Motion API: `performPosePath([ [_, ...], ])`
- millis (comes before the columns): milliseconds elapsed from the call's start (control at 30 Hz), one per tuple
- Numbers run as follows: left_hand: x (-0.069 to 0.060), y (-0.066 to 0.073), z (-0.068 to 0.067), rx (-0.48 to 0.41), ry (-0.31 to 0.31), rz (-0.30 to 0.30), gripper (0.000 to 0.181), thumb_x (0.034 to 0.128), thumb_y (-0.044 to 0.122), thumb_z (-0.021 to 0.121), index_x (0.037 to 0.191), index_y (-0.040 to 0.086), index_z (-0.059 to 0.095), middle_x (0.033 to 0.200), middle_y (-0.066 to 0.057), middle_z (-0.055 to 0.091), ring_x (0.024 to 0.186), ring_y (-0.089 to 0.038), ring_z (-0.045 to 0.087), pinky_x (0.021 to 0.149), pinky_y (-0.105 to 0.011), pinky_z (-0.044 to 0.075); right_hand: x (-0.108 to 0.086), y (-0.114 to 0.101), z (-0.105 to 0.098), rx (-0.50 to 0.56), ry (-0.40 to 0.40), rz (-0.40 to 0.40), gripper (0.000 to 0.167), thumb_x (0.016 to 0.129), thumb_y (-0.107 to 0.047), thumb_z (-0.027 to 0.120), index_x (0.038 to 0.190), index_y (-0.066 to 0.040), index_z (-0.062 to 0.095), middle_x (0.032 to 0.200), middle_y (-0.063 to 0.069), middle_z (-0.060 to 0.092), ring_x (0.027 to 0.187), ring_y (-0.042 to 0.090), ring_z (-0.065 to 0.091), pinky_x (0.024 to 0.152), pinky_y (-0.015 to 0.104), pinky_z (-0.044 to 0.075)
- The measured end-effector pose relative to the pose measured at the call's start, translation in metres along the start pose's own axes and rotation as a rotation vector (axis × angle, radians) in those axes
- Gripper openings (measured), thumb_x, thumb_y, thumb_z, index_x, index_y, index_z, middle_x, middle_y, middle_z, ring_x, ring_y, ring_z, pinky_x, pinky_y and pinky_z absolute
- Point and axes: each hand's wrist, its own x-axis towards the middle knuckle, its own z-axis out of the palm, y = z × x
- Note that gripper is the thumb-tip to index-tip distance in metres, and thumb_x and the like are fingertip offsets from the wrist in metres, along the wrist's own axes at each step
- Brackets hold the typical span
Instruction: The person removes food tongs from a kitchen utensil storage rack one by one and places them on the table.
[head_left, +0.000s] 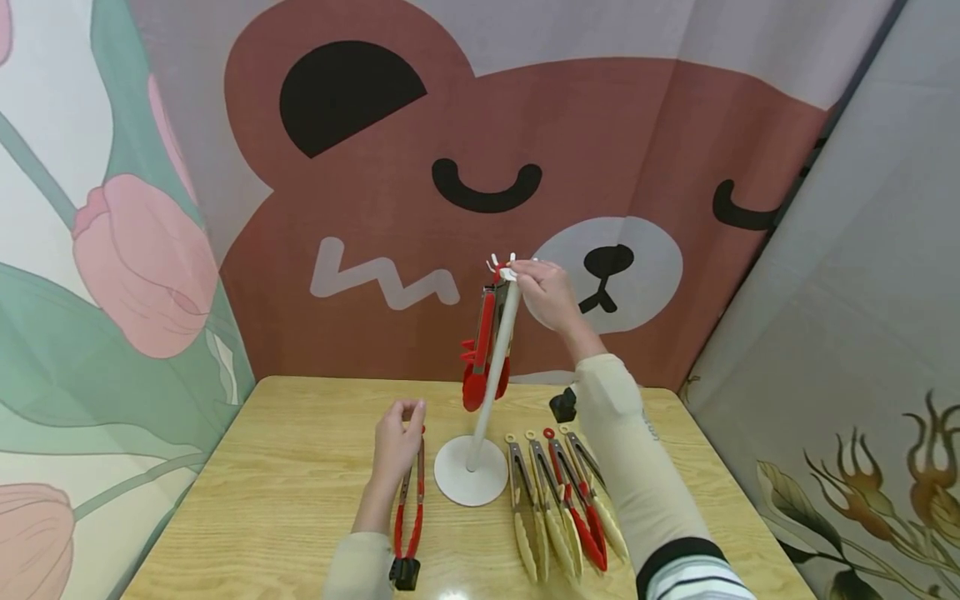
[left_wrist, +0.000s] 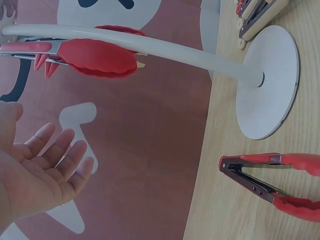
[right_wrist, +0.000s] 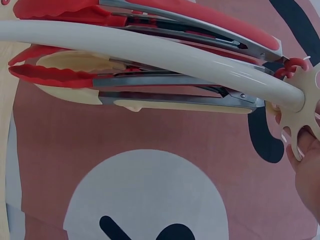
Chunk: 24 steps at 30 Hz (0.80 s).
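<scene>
A white stand [head_left: 497, 375] with a round base rises from the table, and a hooked top [right_wrist: 302, 102] crowns it. My right hand [head_left: 546, 292] grips the edge of that top with thumb and fingers. Red tongs [right_wrist: 215, 22] hang from the hooks, and cream tongs [right_wrist: 185, 102] hang beside them. My left hand [left_wrist: 47, 165] holds nothing, its fingers loosely bent and palm showing in the left wrist view. Below it, another pair of red tongs [head_left: 408, 508] lies spread on the table, left of the base.
Right of the base, several cream and red tongs [head_left: 558, 500] lie in a row on the wooden table [head_left: 262, 483]. A bear-print curtain [head_left: 360, 225] hangs behind the table. Small black boxes [head_left: 405, 573] sit near each wrist.
</scene>
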Motion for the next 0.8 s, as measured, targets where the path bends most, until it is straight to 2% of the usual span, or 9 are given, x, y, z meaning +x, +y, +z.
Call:
performPosePath([
  [300, 0.000, -0.001, 0.000, -0.007, -0.018, -0.012, 0.028, 0.0921, 0.022, 0.049, 0.099, -0.004, 0.058, 0.093, -0.014, 0.060, 0.091, -0.028, 0.055, 0.072, -0.040, 0.046, 0.000, 0.002, -0.004, 0.100, -0.066, 0.006, 0.037, 0.089, -0.016, 0.038, 0.115, 0.001, 0.059, 0.118, 0.013, 0.056, 0.115, 0.028, 0.044, 0.097, 0.041, 0.030],
  [467, 0.000, -0.001, 0.001, -0.011, -0.020, -0.025, 0.027, 0.0921, 0.022, 0.049, 0.099, -0.003, 0.058, 0.093, -0.013, 0.060, 0.090, -0.028, 0.055, 0.072, -0.040, 0.045, -0.001, 0.002, -0.006, 0.138, -0.075, -0.008, 0.039, 0.089, -0.024, 0.039, 0.115, -0.003, 0.060, 0.118, 0.010, 0.057, 0.114, 0.026, 0.045, 0.097, 0.040, 0.030],
  [633, 0.000, -0.003, 0.001, -0.003, -0.023, -0.030, 0.026, 0.0922, 0.021, 0.049, 0.100, -0.003, 0.058, 0.090, -0.012, 0.060, 0.082, -0.024, 0.056, 0.066, -0.035, 0.046, 0.001, -0.002, -0.007, 0.078, -0.116, 0.015, 0.039, 0.090, -0.017, 0.036, 0.117, 0.002, 0.057, 0.120, 0.014, 0.054, 0.117, 0.029, 0.043, 0.098, 0.042, 0.029],
  [800, 0.000, -0.002, 0.002, -0.006, -0.027, -0.029, 0.028, 0.0920, 0.023, 0.049, 0.100, -0.003, 0.059, 0.089, -0.011, 0.060, 0.078, -0.022, 0.057, 0.064, -0.033, 0.046, 0.003, -0.009, -0.009, -0.029, -0.150, 0.051, 0.038, 0.090, -0.013, 0.035, 0.120, 0.000, 0.055, 0.124, 0.014, 0.052, 0.117, 0.029, 0.041, 0.098, 0.040, 0.029],
])
